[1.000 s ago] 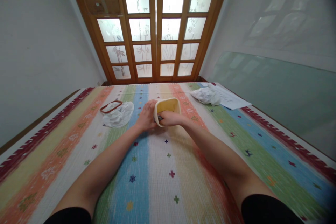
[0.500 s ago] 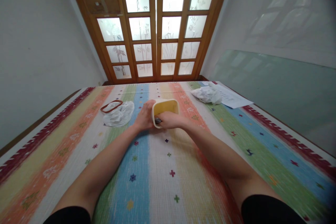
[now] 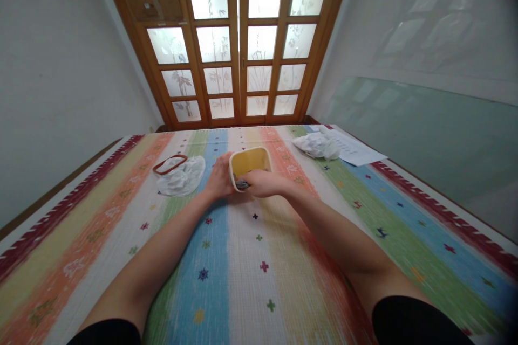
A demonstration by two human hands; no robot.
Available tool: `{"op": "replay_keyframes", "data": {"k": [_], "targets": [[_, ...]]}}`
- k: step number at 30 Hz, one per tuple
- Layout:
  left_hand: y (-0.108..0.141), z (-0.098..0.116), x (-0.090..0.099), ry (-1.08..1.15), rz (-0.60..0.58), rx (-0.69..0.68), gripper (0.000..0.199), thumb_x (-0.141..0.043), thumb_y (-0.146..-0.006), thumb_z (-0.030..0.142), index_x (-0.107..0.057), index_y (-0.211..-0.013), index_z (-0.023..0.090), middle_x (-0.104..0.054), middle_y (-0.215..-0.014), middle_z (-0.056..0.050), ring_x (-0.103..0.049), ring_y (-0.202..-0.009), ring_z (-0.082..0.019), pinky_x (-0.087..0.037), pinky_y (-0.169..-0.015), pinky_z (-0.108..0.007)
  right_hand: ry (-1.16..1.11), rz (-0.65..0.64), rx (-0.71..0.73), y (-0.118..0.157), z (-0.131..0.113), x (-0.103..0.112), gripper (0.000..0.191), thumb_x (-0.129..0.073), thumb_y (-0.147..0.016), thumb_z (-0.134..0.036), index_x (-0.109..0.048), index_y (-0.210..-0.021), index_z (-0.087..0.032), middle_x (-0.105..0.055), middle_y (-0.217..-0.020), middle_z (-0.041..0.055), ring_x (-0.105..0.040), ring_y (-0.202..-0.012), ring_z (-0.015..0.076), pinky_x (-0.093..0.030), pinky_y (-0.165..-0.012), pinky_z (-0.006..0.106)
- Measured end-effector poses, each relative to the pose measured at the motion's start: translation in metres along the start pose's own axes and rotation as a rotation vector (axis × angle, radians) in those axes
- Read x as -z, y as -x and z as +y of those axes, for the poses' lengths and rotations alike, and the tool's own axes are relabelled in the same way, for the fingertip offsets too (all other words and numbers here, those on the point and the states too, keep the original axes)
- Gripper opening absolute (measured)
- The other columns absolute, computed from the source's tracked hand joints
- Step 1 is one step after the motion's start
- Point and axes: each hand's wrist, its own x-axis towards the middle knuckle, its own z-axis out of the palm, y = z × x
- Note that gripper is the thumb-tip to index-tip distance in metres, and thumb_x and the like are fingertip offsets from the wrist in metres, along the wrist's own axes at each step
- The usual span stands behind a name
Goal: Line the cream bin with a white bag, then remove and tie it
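Observation:
A cream container with a yellow inside point(image 3: 251, 158) stands tilted at the middle of the tablecloth, its mouth facing me. Against its left side, my left hand point(image 3: 220, 177) is closed round the wall, with the fingertips hidden behind it. My right hand point(image 3: 264, 183) reaches into the mouth over the near rim, its fingers curled. By those fingers, at the lower left of the opening, shows a small dark grey thing point(image 3: 242, 185) in my grip; its kind is too blurred to tell. The bottom of the container is hidden.
Left of the hands, a crumpled white plastic bag point(image 3: 184, 178) lies with a reddish-brown band-like ring point(image 3: 170, 165) on it. Another white bag point(image 3: 318, 145) and printed paper sheets point(image 3: 358, 150) lie at the far right. The striped tablecloth point(image 3: 246, 280) covers the table.
The container has tipped slightly and shifted a little up and left in view. My right hand and the grey thing sit nearer its rim. The bags and paper stay put.

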Motion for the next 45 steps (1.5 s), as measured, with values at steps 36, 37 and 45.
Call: {"op": "replay_keyframes", "data": {"k": [36,37,45], "targets": [[-0.005,0.006,0.001,-0.069,-0.060,-0.012,0.116,-0.088,-0.065,0.041,-0.022,-0.158,0.023,-0.047,-0.147,-0.019,-0.050,-0.138,-0.041,-0.038,-0.120,-0.064,-0.098,0.065,-0.151,-0.029,0.015,-0.027,0.033,-0.052,-0.100,-0.031,-0.077,-0.109,-0.010,-0.078,-0.111,0.0167,-0.071,-0.089,0.0233,-0.049,-0.076,0.027],[-0.006,0.003,0.001,-0.053,-0.057,0.011,0.113,-0.087,-0.066,0.041,-0.024,-0.157,0.022,-0.048,-0.146,-0.019,-0.051,-0.136,-0.041,-0.042,-0.117,-0.062,-0.076,0.055,-0.143,-0.020,0.010,-0.018,0.034,-0.049,-0.101,-0.033,-0.077,-0.105,-0.013,-0.079,-0.108,0.0148,-0.071,-0.088,0.0224,-0.047,-0.075,0.027],[-0.009,-0.012,0.007,0.019,-0.039,0.034,0.111,-0.087,-0.065,0.047,-0.028,-0.154,0.019,-0.048,-0.144,-0.020,-0.053,-0.134,-0.040,-0.050,-0.111,-0.058,0.069,0.076,-0.046,0.020,-0.019,0.015,0.042,-0.041,-0.105,-0.040,-0.077,-0.103,-0.017,-0.079,-0.102,0.0126,-0.072,-0.089,0.0231,-0.045,-0.077,0.029]]}}
